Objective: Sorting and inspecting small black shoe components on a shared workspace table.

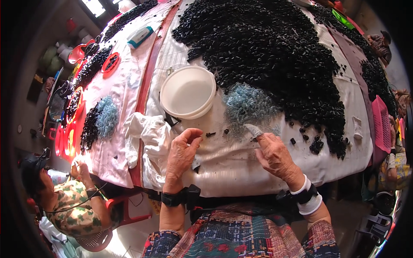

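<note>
We see left hand (pixel 183 154) near small irregular black piece (pixel 210 134), right hand (pixel 277 157) by translucent blue heap (pixel 249 103), can't tell either grip.

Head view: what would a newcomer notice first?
A broad spread of small black pieces covers much of the white cloth. By its near left edge lies a blue heap, with a white basin to the left. Nearer the viewer are the left hand and right hand.
</note>
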A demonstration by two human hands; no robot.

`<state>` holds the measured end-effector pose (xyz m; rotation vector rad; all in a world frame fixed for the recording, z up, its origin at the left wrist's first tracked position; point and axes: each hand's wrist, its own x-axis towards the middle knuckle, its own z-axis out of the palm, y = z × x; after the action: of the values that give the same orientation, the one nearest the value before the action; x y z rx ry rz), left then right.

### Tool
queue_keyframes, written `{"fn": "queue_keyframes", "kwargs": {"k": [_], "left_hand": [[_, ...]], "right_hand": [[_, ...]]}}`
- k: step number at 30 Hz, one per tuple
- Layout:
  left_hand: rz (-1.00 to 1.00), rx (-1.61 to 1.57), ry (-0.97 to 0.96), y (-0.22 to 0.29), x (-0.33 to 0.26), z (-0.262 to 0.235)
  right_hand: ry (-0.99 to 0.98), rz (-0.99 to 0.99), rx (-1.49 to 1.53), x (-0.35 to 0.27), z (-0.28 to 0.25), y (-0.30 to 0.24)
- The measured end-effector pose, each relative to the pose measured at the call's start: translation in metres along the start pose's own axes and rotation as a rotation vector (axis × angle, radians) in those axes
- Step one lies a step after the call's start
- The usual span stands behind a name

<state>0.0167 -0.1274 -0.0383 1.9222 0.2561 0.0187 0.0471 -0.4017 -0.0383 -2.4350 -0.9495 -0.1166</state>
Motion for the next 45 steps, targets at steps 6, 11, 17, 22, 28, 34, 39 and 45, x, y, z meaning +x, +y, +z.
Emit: {"fn": "queue_keyframes", "kwargs": {"k": [6, 11, 17, 22, 28, 34, 39, 45], "left_hand": [[0.164, 0.108, -0.035, 0.008, 0.018, 0.027], [0.133, 0.26, -0.072, 0.002, 0.018, 0.03], [0.087, 0.347, 0.002, 0.003, 0.011, 0.017], [0.069, 0.114, -0.068, 0.026, 0.011, 0.034], [0.108, 0.019, -0.224, 0.041, 0.011, 0.068], [-0.014, -0.231, -0.39, 0.029, 0.007, 0.086], [-0.098, -0.368, -0.428, 0.021, 0.004, 0.091], [0.184, -0.29, -0.164, 0.022, 0.037, 0.094]], "right_hand": [[0.114, 0.139, -0.044, -0.026, -0.032, 0.022], [0.263, 0.318, -0.027, -0.051, -0.053, 0.054], [0.317, 0.338, -0.101, -0.068, -0.048, 0.074], [0.147, 0.189, -0.16, -0.04, -0.039, 0.069], [0.021, 0.104, -0.147, 0.004, -0.017, 0.055], [-0.07, 0.002, -0.105, -0.006, 0.008, 0.036], [0.053, -0.03, -0.082, -0.036, 0.001, 0.036], [0.197, 0.241, -0.011, -0.053, -0.03, 0.044]]}}
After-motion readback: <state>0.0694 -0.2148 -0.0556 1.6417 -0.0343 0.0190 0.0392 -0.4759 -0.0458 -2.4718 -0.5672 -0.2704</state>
